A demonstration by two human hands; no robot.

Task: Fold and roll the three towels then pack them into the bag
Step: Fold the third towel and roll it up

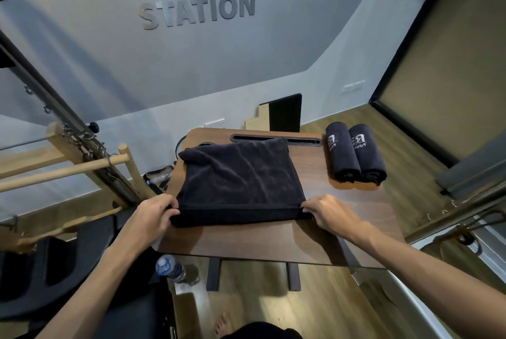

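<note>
- Bare foot [223,323] at the bottom edge, a water bottle [171,268] on the floor just under the left forearm, neither in play right now.
- Left hand [154,212] has its grip curled onto the near left corner of the dark towel [241,180], thumb on top and fingers tucked under the thick near hem.
- Right hand [327,212] mirrors it, pinching the near right corner; between the two grips the near edge looks doubled over into a low band, which I read as the roll just starting.
- Holding both corners at once keeps that edge straight and taut, so the roll should come out even rather than coned.
- Beyond the grips, the towel lies flat and folded on the wooden worktop [356,218], its far edge reaching a dark slot [276,138] in the surface.
- Off past the right grip, two rolled towels [356,158] sit side by side and touching, parked clear so the third has room. Two of three done, by my judgement.
- Out beyond the left grip, off the worktop's edge, a clear black-trimmed pouch [157,177] peeks out; likely the bag, but mostly hidden, so I can't be sure.
- Fingertips under the hem are out of sight, and the logos on the rolls are too small to read.
</note>
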